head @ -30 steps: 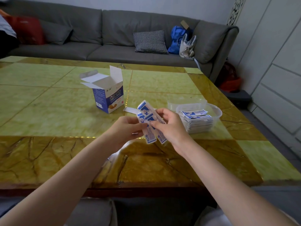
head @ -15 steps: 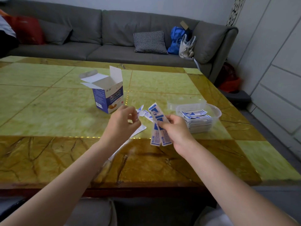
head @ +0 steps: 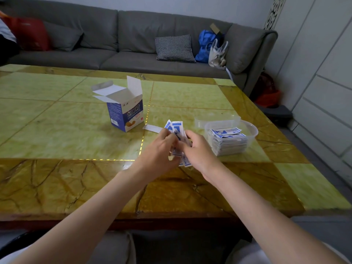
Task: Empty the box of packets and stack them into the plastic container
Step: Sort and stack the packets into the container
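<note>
An open blue and white box [head: 125, 111] stands upright on the green marble table [head: 57, 121], its flaps up. To its right, a clear plastic container [head: 231, 137] holds a stack of blue and white packets [head: 227, 139]. Between them my left hand [head: 159, 151] and my right hand [head: 199, 151] together hold a small bundle of packets [head: 178, 128] just above the table, fingers curled round it from both sides. The bundle's lower end sticks out below my right hand. A white strip [head: 153, 128] lies flat on the table behind my left hand.
The container's clear lid [head: 215, 119] lies just behind it. A grey sofa [head: 133, 44] with a checked cushion [head: 174, 47] and bags runs along the table's far side. The table's front edge is close to my lap.
My left hand has come back to the bundle with the packets it picked up and now holds it together with my right hand. The bundle stands more upright.
</note>
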`<state>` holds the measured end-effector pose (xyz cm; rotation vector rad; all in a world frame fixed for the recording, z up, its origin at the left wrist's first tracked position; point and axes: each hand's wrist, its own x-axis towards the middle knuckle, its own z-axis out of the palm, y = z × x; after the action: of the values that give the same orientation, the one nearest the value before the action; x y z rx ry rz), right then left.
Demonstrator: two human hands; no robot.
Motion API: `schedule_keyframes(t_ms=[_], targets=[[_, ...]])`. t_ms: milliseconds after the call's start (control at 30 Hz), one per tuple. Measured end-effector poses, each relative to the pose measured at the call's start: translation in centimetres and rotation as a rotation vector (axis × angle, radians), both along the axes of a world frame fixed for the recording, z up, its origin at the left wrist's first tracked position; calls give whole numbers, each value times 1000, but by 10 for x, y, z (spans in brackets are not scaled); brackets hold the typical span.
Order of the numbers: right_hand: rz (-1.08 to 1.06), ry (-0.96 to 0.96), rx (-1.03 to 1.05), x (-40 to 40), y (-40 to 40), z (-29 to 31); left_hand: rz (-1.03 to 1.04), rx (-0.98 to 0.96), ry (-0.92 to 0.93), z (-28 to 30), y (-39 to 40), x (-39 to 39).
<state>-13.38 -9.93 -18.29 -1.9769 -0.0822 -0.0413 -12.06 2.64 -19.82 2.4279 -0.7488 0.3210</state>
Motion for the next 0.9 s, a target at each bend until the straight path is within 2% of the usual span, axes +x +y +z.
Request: schedule_keyframes(t_ms=[67, 167, 233, 300, 367, 433, 733, 900], targets=[[-31, -182, -247, 3, -5, 0, -44, -56, 84, 1, 3, 1], [-10, -427, -623, 3, -18, 0, 106, -240, 149, 8, 12, 6], [60, -458, -848, 0, -23, 0, 240, -270, 172, 10, 18, 11], [144, -396, -1008, -3, -22, -6, 239, -136, 299, 6, 20, 12], [202, -291, -1033, -6, -21, -9, 182, 55, 396, 1, 16, 10], [233, -249, -1044, -8, -23, -10, 162, 139, 392, -2, 12, 8], [195, -267, -1122, -12, -44, -9, 152, 20, 350, 0, 6, 9], [243, -191, -1054, -13, -44, -5, 124, 21, 323, 1, -6, 3]])
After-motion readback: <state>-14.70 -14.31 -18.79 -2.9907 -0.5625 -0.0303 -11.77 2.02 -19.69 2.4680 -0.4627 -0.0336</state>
